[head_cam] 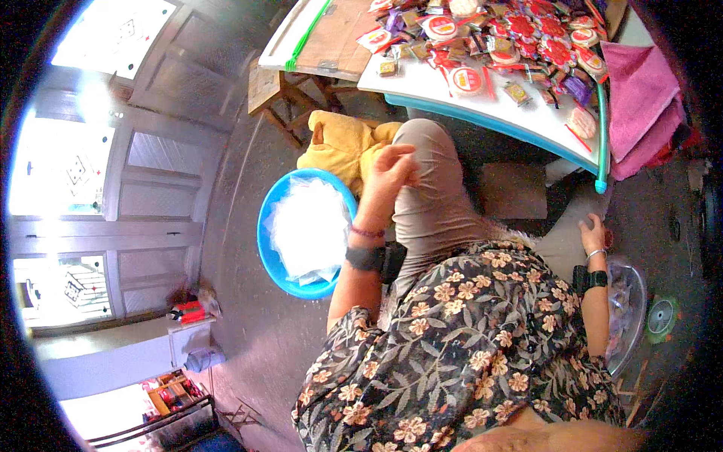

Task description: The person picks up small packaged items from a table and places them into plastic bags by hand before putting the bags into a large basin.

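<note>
My left hand (397,165) is raised by my left knee with its fingers curled; nothing shows clearly in it. Beside that forearm stands a blue plastic basin (261,231) heaped with clear plastic bags (310,231). My right hand (592,231) rests by my right thigh with its fingers partly spread, and I see nothing in it. Before me a white table (418,85) bears a pile of small wrapped snacks, among them round white crackers in clear packets (466,80), red flower-patterned packets (556,51) and a purple packet (577,89).
A yellow cloth (339,147) lies beyond the basin, near a wooden stool (265,90). A pink towel (638,96) hangs at the table's right end by a green tube (602,135). A clear plastic tub (635,316) stands behind my right arm, near a small fan (662,316).
</note>
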Demonstrator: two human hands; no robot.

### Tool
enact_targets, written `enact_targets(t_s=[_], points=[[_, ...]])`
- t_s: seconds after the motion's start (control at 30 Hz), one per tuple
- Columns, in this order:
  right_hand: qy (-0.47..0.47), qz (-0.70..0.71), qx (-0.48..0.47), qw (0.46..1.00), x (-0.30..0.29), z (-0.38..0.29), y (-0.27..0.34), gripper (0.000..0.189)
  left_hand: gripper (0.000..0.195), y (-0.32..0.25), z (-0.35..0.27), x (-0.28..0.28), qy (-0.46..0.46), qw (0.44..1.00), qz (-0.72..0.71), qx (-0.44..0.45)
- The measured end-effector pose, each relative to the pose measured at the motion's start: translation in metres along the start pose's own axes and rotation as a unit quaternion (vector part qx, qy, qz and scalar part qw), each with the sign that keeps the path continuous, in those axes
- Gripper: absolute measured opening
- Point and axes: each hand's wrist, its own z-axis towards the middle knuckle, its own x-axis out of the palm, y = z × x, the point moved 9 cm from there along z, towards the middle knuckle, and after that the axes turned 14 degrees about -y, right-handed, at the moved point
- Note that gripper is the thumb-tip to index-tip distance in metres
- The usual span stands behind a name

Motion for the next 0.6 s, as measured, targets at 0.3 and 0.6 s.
enact_targets(t_s=[0.3, 0.6], points=[[-0.014, 0.008, 0.047, 0.999, -0.001, -0.005, -0.006, 0.045, 0.039, 0.027, -0.013, -0.205, -0.345, 0.751, 0.552, 0.107], [-0.009, 0.02, 0.018, 1.0, 0.008, -0.001, -0.018, 0.046, 0.058, 0.071, -0.035, -0.258, -0.392, 0.761, 0.517, -0.006]])
